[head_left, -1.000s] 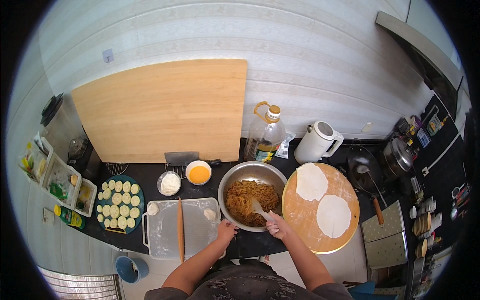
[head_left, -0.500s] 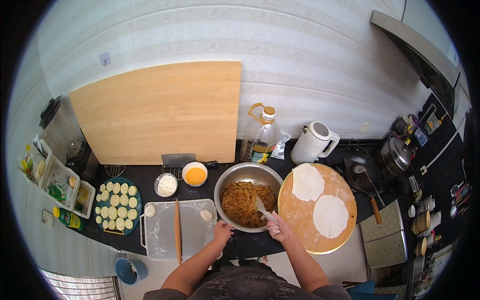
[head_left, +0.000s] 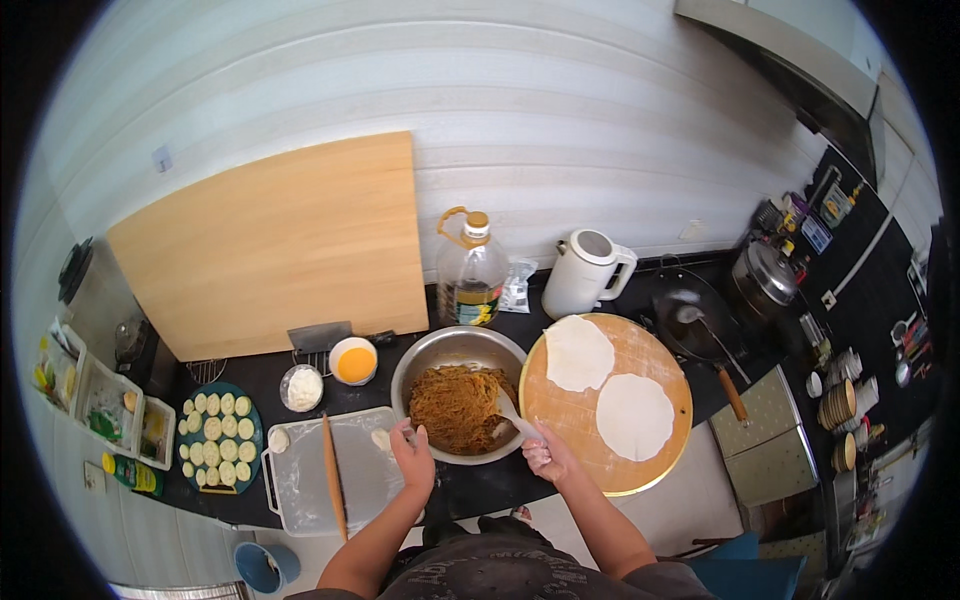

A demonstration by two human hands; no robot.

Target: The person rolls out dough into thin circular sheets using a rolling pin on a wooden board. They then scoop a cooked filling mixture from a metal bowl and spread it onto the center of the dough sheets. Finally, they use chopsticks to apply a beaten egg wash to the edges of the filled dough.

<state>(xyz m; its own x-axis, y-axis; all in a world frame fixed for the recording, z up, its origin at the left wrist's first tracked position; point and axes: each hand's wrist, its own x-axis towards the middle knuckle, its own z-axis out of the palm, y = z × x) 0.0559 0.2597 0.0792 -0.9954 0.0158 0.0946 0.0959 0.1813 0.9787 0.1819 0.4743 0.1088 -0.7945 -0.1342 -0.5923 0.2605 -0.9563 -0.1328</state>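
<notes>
Since the earlier frame the spoon had dipped deeper into the brown filling. The right hand gripped its handle; the left hand closed on the steel bowl rim at 7 o'clock (steadying). Scooping seemed underway; next, carrying filling to the dough rounds at 3 o'clock.

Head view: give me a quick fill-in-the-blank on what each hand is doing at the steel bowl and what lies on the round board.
1. The right hand holds a white ____ that dips into the noodle filling.
2. The left hand grips the rim of the steel ____.
3. On the round wooden board lie ____ flat dough wrappers.
4. The rolling pin lies on the ____ side of the steel bowl.

Missing words: spoon; bowl; two; left
</notes>
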